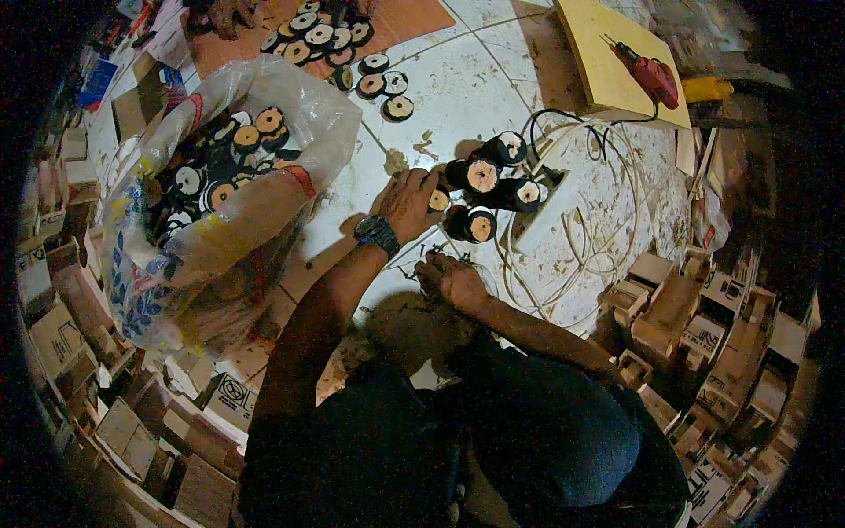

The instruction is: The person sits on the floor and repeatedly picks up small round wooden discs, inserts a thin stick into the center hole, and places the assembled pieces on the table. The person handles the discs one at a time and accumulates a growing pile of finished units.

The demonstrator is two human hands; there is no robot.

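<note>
My left hand (407,208), with a dark watch on its wrist, closes its fingers round a black-sided round piece with a wooden face (438,201). Right beside it stands a cluster of black cylinders (482,175) with pale, worn wooden ends. My right hand (453,280) is lower, close to the floor, its fingers curled together next to scattered small dark screws or nails (429,250); what the fingers hold is too small to make out. A large clear plastic sack (255,211), full of similar black-rimmed wooden discs (247,136), stands left of my left arm.
More discs (319,35) lie on a brown board (405,22) at the back, where another person's hand (233,13) shows. A red drill (650,75) rests on a yellow board (598,53). Pale cables (581,255) loop at the right. Cardboard boxes and wood pieces (678,308) surround me.
</note>
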